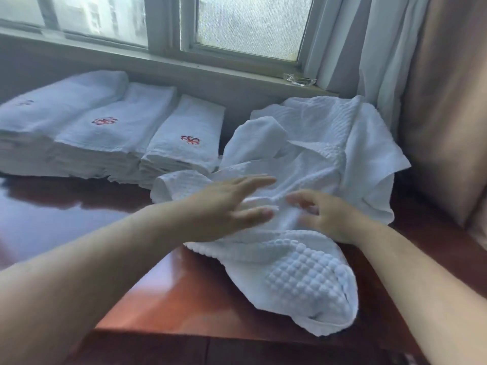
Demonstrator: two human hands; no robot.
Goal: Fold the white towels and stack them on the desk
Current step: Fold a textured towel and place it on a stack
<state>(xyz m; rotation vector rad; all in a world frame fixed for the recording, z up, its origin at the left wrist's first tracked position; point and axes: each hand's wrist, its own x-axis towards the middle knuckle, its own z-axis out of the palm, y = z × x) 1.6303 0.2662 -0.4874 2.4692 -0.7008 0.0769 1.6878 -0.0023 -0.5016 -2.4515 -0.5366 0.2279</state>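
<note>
Crumpled white towel point(303, 196) lies in a loose heap on the right half of the reddish-brown tabletop point(184, 293), waffle-textured, one bunched end trailing toward the near edge, the far part piled up against the window sill and the curtain.

Left hand point(232, 206) — fingers straight and spread, blurred, palm down over the left side of the heap; it seems to touch the cloth, though the blur makes contact hard to confirm. It holds nothing.

Right hand point(324, 214) — just beside the left, on the middle of the heap, fingers bent loosely toward the cloth. Whether they pinch a fold or only rest on it cannot be told; the fingertips are blurred.

Both forearms are bare and reach in from the near corners.

Folded towels, three stacks in a row along the far left of the tabletop, each touching the next:
- left stack point(60, 111), the tallest, with a faint red mark on top
- middle stack point(118, 133), red embroidered mark on top
- right stack point(187, 143), narrowest, red mark near its front edge, and just beside the crumpled towel.

Behind them a window point(250, 25) with a pale frame. White curtain point(369, 48) hangs at right, a tan drape point(448, 101) beyond it. Small clear object point(299, 79) sits on the sill near the curtain — too small to identify.
</note>
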